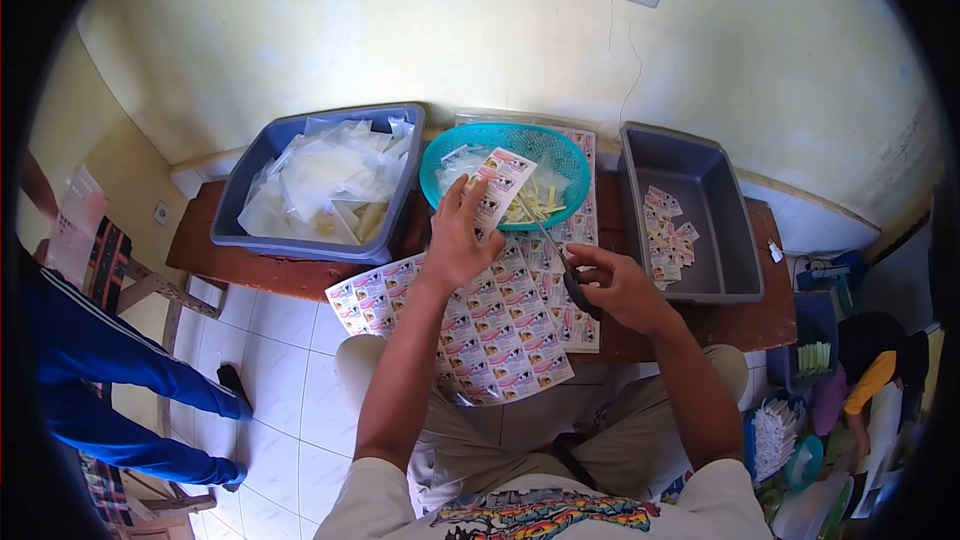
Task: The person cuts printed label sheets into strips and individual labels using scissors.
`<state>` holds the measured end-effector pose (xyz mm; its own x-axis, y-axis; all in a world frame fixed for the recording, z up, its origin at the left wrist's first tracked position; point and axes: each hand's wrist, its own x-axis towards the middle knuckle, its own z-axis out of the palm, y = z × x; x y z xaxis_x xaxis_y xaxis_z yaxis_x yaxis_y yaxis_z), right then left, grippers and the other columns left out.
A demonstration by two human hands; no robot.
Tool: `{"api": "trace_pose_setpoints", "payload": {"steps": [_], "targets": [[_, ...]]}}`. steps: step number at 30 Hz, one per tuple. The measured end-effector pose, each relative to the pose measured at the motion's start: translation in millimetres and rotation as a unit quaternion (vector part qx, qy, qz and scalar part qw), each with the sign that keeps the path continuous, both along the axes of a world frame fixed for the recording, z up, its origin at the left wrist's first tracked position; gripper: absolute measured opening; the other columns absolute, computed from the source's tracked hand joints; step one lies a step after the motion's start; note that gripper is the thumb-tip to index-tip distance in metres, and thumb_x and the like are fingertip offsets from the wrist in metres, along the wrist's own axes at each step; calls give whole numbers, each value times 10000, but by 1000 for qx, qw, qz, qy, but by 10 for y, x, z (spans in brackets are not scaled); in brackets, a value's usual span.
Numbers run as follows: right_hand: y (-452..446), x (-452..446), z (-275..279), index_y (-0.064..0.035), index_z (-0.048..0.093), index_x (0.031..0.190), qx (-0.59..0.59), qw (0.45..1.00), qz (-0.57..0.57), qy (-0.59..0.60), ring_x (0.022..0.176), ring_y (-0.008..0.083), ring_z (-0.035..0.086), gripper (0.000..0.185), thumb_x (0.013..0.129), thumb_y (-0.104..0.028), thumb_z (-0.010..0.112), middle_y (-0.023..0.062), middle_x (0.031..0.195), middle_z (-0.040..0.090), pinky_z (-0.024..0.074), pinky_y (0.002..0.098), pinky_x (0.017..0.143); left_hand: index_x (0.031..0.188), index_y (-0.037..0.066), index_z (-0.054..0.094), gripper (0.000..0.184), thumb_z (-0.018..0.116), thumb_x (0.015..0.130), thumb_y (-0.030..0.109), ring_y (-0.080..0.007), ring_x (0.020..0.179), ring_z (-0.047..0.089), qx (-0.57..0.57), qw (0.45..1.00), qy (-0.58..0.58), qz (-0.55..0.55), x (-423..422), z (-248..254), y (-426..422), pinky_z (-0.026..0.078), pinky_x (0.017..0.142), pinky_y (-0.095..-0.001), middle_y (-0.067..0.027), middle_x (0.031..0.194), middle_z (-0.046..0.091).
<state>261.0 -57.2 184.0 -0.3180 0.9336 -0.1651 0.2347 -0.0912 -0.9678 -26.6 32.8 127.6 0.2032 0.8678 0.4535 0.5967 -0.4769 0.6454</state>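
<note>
Hands apart. Left hand (465, 240) pinching label strip (507, 180) over teal basket (565, 140), mid-desk (200, 230) toward far edge. Right hand (622, 288) clamped on scissors (576, 290) by handles, blades pointing at basket. Label sheet (495, 340) hangs past near edge. Bag tub (285, 248) near left end, cut-label tub (722, 230) near right.

from the head, facing forward and down, near the table (195, 230).

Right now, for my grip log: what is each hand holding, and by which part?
The left hand holds a printed label strip by its lower-left part; the right hand, scissors by the black handle.
</note>
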Motion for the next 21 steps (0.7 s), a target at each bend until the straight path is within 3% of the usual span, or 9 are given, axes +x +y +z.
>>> {"api": "trace_pose_setpoints", "payload": {"steps": [7, 10, 12, 16, 19, 21], "targets": [[303, 132, 100, 47, 447, 1602, 1, 1000, 9, 30, 1230, 192, 660, 667, 972, 8, 662, 156, 1411, 619, 606, 320, 963, 1617, 120, 477, 871, 759, 794, 181, -494, 1531, 361, -10, 999, 15, -42, -53, 150, 260, 298, 1251, -597, -281, 1651, 374], [405, 161, 66, 30, 421, 1625, -7, 999, 22, 41, 1182, 143, 664, 746, 967, -35, 765, 119, 1436, 623, 590, 296, 973, 1625, 139, 471, 883, 757, 791, 166, -499, 1525, 374, -10, 997, 6, -71, -107, 135, 380, 296, 1256, -599, -285, 1650, 373], [429, 126, 96, 24, 420, 1628, -16, 999, 32, -17, 1140, 141, 680, 834, 920, -87, 848, 113, 1400, 649, 588, 289, 955, 1621, 137, 475, 879, 756, 789, 153, -499, 1518, 384, -7, 997, 15, -73, -106, 103, 402, 300, 1258, -592, -289, 1648, 374], [477, 53, 31, -6, 448, 1625, -19, 999, 14, -36, 1095, 137, 686, 905, 863, -136, 919, 106, 1348, 678, 580, 286, 933, 1609, 126, 489, 869, 752, 781, 115, -494, 1509, 397, -8, 997, -1, -78, -108, 101, 378, 317, 1261, -566, -297, 1638, 385], [517, 51, -38, 1, 488, 1602, 7, 1000, -1, -19, 1038, 119, 661, 981, 789, -216, 990, 74, 1269, 654, 584, 298, 821, 1594, 113, 509, 847, 751, 782, 108, -492, 1503, 404, -6, 997, -18, -69, -111, 119, 383, 333, 1257, -553, -300, 1629, 397], [516, 62, -71, -55, 522, 1599, 8, 999, -2, -34, 1021, 120, 660, 965, 784, -255, 997, 75, 1263, 637, 577, 304, 816, 1582, 101, 519, 830, 748, 785, 83, -483, 1505, 416, -1, 998, -20, -56, -115, 122, 390, 369, 1247, -524, -289, 1636, 396]]}}
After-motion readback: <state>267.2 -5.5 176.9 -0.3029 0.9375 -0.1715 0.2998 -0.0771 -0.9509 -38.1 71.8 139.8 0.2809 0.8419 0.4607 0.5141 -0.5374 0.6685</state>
